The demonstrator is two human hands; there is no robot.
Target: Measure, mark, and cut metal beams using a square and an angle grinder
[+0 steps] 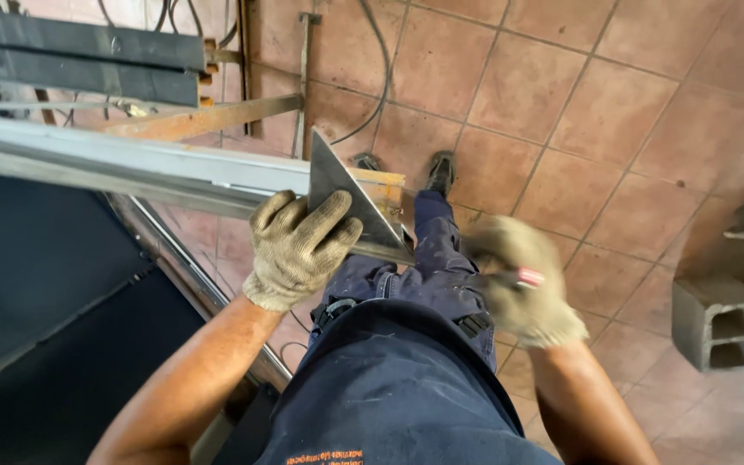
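- Pressing a triangular metal square (346, 202) against the end of a long grey steel bar (131, 168), my left hand (299, 250) sits just left of centre in the frame, gloved, fingers (325, 224) spread flat over the lower part of the square and pinning it to the bar.
- My right hand (518, 288), also gloved, is blurred at centre right; it seems closed around a small marker (530, 277) with a red and white tip, though the blur keeps me from judging the grip firmly.
- The bar runs from the left edge of the frame to the centre, its cut end meeting a rusty piece (385, 194) just behind the square; a second rusty bar (208, 119) angles away above it.
- I judge the step in hand to be squaring or marking at the bar's end: the square is seated, the marker is not yet on the metal.
- The next move, as I read it, calls for holding the square steady with the left hand and bringing the marker tip up to its edge without nudging it.
- Below lie the tiled floor (613, 129), my dark trousers (428, 275), and a grey concrete block (716, 320) at lower right.
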